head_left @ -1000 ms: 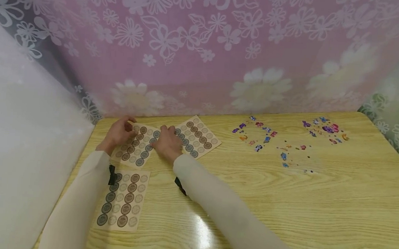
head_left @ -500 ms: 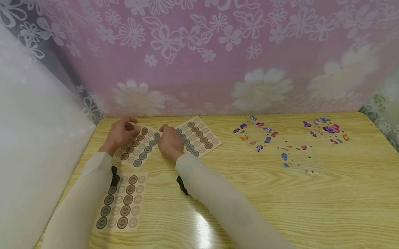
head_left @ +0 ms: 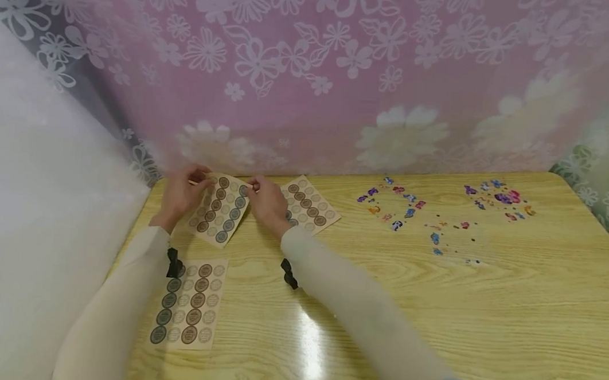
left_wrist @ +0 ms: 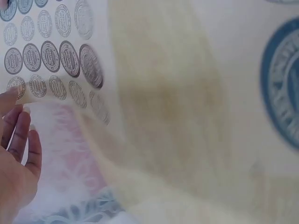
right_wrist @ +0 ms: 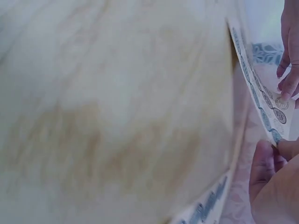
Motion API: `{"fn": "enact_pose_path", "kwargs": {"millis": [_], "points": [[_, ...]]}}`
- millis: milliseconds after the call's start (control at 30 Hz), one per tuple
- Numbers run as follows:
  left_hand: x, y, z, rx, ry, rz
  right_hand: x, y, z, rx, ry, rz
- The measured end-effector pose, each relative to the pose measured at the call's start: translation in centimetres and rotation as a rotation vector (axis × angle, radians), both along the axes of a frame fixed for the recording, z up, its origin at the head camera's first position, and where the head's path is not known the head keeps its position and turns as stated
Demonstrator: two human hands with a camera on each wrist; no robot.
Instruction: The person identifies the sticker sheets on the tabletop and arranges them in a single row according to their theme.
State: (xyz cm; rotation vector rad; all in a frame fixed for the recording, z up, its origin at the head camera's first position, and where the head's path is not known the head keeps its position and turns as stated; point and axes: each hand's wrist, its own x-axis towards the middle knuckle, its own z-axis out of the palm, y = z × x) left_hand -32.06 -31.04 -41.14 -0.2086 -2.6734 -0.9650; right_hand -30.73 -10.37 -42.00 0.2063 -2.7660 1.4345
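Both hands hold a sticker sheet (head_left: 218, 211) with rows of round brown, blue and pale seals, tilted up off the table at its far edge. My left hand (head_left: 181, 195) pinches the far left corner between thumb and fingers; in the left wrist view the thumb lies over a pale seal. At the far right corner my right hand (head_left: 268, 201) pinches the sheet, as the right wrist view also shows. A second sticker sheet (head_left: 314, 205) lies turned at an angle, partly behind the right hand. Nearer the front lies a third sheet (head_left: 187, 307), its upper left corner under the left wrist's black strap.
Small colourful stickers lie in a ring (head_left: 397, 224) on the wooden table (head_left: 379, 343). Another cluster (head_left: 505, 197) sits at the far right, with a sparser group (head_left: 435, 238) between. A flowered pink curtain (head_left: 308, 127) hangs behind; white sheeting (head_left: 51, 199) borders the left side.
The held sheet has risen off the table and moved away toward the curtain, with both hands. The right hand has shifted slightly right. The other sheets and small stickers lie unchanged.
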Motion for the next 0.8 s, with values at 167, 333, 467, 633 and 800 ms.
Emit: {"fn": "enact_pose_path", "kwargs": {"millis": [167,333,467,633,800], "points": [[0.6,0.7,2.3,0.024,0.06,-0.028,0.0,1.4,1.7,-0.075,0.097,0.024],[1.7,1.5,4.2,0.028,0.051,-0.066,0.5,3.0,3.3,-0.127,0.131,0.054],[2.9,2.2,5.3,0.002,0.057,-0.109,1.4,4.6,4.2,-0.163,0.127,0.097],[4.3,3.1,6.0,-0.042,0.059,-0.169,2.9,6.5,4.9,-0.221,0.127,0.138],[5.9,3.7,5.8,-0.055,0.065,-0.213,4.4,7.9,5.1,-0.156,0.14,0.145]]}}
